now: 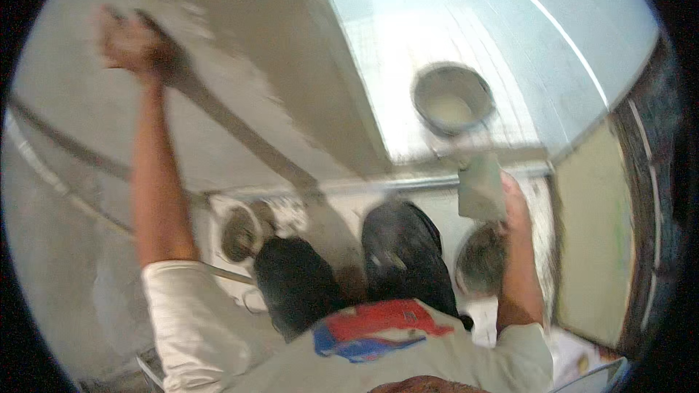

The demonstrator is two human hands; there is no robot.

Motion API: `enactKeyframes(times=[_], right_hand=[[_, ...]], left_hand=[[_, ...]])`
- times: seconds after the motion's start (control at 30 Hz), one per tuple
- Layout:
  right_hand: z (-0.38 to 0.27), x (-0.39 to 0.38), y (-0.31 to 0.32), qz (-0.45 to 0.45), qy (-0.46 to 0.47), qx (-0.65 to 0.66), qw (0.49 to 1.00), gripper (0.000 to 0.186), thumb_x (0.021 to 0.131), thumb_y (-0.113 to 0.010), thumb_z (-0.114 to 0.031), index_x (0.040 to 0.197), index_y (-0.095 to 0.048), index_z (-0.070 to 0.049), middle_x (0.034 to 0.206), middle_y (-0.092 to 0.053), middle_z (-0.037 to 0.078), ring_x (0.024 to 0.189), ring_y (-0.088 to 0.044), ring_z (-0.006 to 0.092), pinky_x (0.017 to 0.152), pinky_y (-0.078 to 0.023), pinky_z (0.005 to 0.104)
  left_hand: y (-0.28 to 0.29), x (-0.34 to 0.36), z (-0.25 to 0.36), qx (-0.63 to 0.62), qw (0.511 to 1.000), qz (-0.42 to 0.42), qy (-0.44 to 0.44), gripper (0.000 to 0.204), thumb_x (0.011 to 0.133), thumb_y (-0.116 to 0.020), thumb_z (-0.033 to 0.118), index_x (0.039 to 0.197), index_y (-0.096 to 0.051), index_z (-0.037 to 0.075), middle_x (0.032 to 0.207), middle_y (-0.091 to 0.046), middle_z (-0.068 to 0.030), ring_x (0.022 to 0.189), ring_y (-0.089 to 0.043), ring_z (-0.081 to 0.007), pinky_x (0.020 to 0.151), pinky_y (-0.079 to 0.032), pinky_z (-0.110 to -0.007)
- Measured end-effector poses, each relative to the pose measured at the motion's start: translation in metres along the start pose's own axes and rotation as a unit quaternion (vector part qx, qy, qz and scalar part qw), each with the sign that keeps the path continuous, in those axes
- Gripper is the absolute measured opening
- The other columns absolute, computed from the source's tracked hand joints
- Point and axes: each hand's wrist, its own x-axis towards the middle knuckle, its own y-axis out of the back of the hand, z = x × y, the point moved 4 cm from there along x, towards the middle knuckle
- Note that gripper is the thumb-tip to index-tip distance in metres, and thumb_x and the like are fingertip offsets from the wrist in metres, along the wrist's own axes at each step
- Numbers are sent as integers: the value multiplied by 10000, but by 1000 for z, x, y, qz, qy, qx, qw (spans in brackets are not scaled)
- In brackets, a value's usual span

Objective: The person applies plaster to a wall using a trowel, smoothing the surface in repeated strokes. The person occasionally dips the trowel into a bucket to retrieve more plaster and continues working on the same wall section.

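Right fingers [512, 193], nearly closed, gripping-close round flat plate [480, 188]

Room up the middle, crowding lower right

From my remote post I see an open lane across the upper middle, between the left hand [131, 44] and the grey bucket [451, 109]. That bucket blocks upper right of centre. Below it, tight: the right hand [515, 207] with its flat plate [479, 189], then a round container [480, 260]. Dark-clad knees [400, 240] obstruct lower centre, a narrow gap between them. A pale panel [597, 233] bounds the right.
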Motion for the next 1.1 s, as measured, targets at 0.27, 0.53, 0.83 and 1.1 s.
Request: enactKeyframes(times=[0.27, 0.53, 0.83, 1.1], right_hand=[[-215, 145, -180, -66, 442, -148, 882, 312, 1046, -687, -41, 1351, -752, -14, 1211, -768, 112, 1125, -722, 178, 986, -584, 339], [-254, 197, -227, 12, 635, -163, 755, 286, 1020, -715, -41, 1285, -814, -87, 1140, -770, 77, 1074, -730, 229, 964, -608, 361], [-258, 213, -226, 3, 595, -214, 775, 303, 1033, -662, -32, 1281, -814, -115, 1096, -754, 96, 1066, -718, 262, 961, -609, 415], [-248, 221, -228, 31, 567, -232, 790, 324, 1027, -655, -18, 1300, -804, -110, 1089, -748, 110, 1053, -716, 265, 952, -602, 420]], left_hand=[[37, 23, 42, -47, 983, -89, 154, 749, 1105, -472, 383, 1756, -289, 61, 1819, -239, -187, 1672, -199, -366, 1310, -53, -591], [38, 23, 48, -33, 976, -113, 185, 744, 1107, -440, 392, 1761, -284, 72, 1820, -230, -191, 1669, -210, -374, 1312, -46, -610], [37, 24, 48, -40, 979, -98, 173, 747, 1127, -409, 464, 1755, -305, 72, 1815, -244, -200, 1663, -228, -369, 1311, -70, -596], [35, 23, 45, -35, 980, -97, 171, 795, 1128, -393, 549, 1752, -306, 64, 1806, -267, -212, 1658, -238, -376, 1307, -88, -570]])
